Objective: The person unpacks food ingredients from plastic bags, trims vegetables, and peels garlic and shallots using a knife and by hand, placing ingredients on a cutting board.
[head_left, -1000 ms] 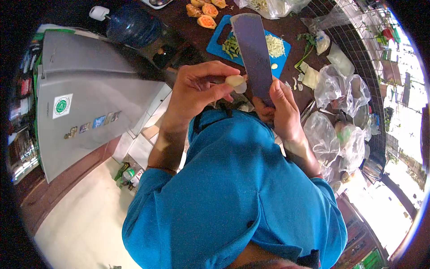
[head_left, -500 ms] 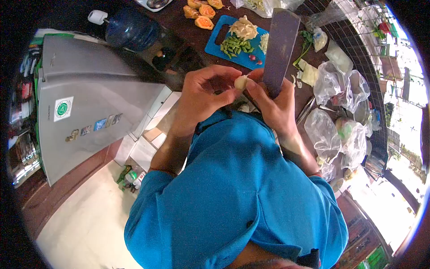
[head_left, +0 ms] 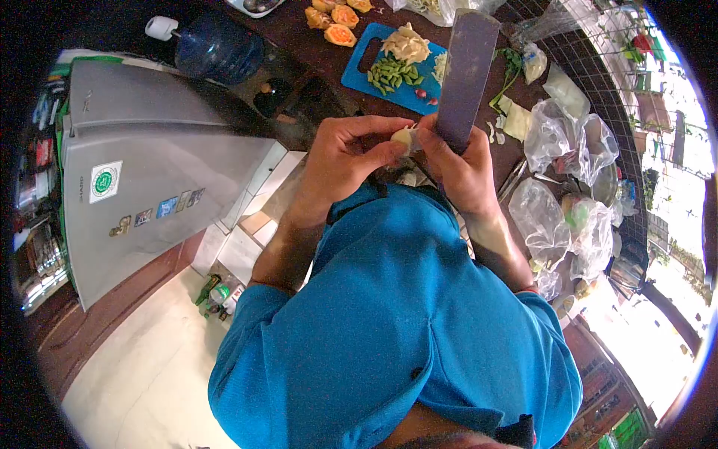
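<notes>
My left hand (head_left: 335, 161) is closed, pinching a pale garlic clove (head_left: 402, 137) between thumb and fingertips. My right hand (head_left: 467, 178) grips a wide-bladed cleaver (head_left: 468, 78), its blade pointing up and away from me. The thumb and finger of that same hand pinch a thin whitish skin (head_left: 415, 139) at the clove's right side. Just beyond the hands lies a blue cutting board (head_left: 356, 79). On it are cut green pieces (head_left: 394, 75), pale slices (head_left: 407, 45) and small red shallots (head_left: 421, 93). The cleaver partly hides a heap of white shreds (head_left: 440, 67).
Orange-fleshed cut pieces (head_left: 340, 35) lie at the back of the brown table. Clear plastic bags (head_left: 538, 213) crowd the right side, near a wire mesh (head_left: 624, 112). Leafy greens (head_left: 510, 63) rest right of the blade. A grey refrigerator (head_left: 149, 179) and large water bottle (head_left: 221, 49) stand left.
The thumb and finger of my right hand have drawn slightly right from the clove, with whitish skin now stretched between. The cleaver has shifted slightly up and left.
</notes>
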`<state>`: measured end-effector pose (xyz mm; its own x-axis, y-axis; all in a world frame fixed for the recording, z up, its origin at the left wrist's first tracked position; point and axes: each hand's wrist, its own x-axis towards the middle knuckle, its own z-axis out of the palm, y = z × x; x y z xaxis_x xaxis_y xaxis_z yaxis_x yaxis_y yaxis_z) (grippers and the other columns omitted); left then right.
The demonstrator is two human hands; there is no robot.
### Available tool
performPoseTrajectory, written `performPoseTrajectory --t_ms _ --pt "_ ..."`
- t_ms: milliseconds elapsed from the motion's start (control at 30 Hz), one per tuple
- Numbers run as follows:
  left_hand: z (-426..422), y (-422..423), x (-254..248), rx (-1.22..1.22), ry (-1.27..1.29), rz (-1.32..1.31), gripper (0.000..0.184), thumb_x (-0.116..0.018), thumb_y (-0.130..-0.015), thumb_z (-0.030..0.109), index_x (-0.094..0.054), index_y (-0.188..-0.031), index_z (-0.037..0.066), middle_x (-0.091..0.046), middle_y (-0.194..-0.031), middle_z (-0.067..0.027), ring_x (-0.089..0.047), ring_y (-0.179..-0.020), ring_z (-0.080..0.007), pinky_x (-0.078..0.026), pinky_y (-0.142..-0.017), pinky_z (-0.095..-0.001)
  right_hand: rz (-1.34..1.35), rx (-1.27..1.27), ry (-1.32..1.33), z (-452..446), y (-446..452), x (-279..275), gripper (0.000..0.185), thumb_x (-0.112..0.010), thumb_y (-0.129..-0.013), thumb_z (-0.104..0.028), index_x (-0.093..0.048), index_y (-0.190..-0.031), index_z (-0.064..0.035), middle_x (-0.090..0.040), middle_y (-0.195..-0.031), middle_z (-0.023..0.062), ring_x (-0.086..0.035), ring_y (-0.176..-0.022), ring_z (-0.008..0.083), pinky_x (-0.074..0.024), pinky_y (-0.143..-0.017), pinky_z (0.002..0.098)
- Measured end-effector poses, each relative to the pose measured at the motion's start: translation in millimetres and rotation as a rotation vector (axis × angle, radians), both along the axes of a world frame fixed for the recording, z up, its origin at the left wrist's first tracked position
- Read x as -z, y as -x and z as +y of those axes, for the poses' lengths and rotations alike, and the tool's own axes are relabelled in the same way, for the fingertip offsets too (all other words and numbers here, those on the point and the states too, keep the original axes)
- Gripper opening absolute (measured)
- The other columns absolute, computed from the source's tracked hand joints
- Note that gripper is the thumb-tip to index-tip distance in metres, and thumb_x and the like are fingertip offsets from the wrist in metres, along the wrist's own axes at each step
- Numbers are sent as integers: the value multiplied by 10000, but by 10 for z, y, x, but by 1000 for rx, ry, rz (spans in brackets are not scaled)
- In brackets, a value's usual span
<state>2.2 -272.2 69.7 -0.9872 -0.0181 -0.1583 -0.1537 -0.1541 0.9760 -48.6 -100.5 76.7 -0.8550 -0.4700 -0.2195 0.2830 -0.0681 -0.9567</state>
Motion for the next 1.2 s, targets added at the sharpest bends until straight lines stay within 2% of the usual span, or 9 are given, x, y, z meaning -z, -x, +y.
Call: performPoseTrajectory --t_ms 233,433,533,567,700,1000,1067,1133,1200 --pt "-14 34 49 12 48 47 358 -700 -811 -21 -628 -1160 14 -681 -997 -85 -642 -870 -111 -531 -774 -239 159 -32 -119 21 7 -16 110 -656 -888 -105 -631 -905 1 -665 -828 39 -604 -758 99 -499 -681 254" --pt "-41 94 66 61 68 151 497 -694 -809 -26 -534 -1275 39 -683 -1035 -115 -646 -938 -132 -525 -841 -269 29 -74 -105 43 49 -20 141 -642 -906 -144 -643 -869 -8 -662 -805 29 -597 -750 90 -482 -653 251" --pt "-35 119 113 70 -16 114 441 -687 -807 -37 -575 -1228 33 -683 -1042 -104 -644 -946 -133 -521 -848 -268 -94 -33 2 33 47 -13 149 -633 -913 -152 -644 -867 -10 -659 -796 25 -590 -737 88 -475 -641 249" --pt "-26 125 156 64 134 188 410 -699 -793 -33 -601 -1187 24 -684 -1040 -96 -647 -938 -136 -525 -837 -267 -134 -19 38 26 43 -7 152 -630 -916 -154 -644 -866 -11 -658 -793 24 -588 -733 87 -473 -637 249" --pt "80 171 112 2 272 449 311 -723 -754 -38 -672 -1056 15 -690 -1014 -84 -664 -889 -155 -539 -790 -267 -61 84 6 23 15 11 141 -628 -917 -141 -644 -864 -11 -654 -793 23 -579 -729 84 -475 -647 248" --pt "129 253 203 -83 547 531 278 -732 -747 -20 -692 -1016 36 -699 -997 -99 -681 -882 -173 -542 -776 -285 103 203 -43 90 23 69 103 -607 -920 -101 -626 -872 -12 -648 -800 25 -571 -735 81 -471 -659 247" --pt "107 273 242 -57 422 518 265 -706 -778 -23 -677 -1037 24 -690 -1031 -114 -674 -919 -184 -535 -807 -293 120 279 -67 131 43 77 93 -605 -919 -91 -622 -872 -13 -646 -803 24 -568 -738 81 -468 -661 246" --pt "117 299 236 -32 300 498 252 -681 -809 -27 -661 -1058 11 -681 -1066 -129 -666 -957 -195 -529 -837 -302 229 354 -63 176 43 115 98 -590 -933 -121 -624 -897 -37 -544 -685 -55 -426 -556 1 -300 -482 188" --pt "154 348 199 9 -36 421 230 -628 -868 -21 -615 -1097 -19 -651 -1121 -171 -639 -1028 -219 -506 -895 -313 191 376 -72 222 25 74 101 -599 -928 -123 -624 -908 -27 -548 -680 -52 -436 -550 7 -307 -476 191"
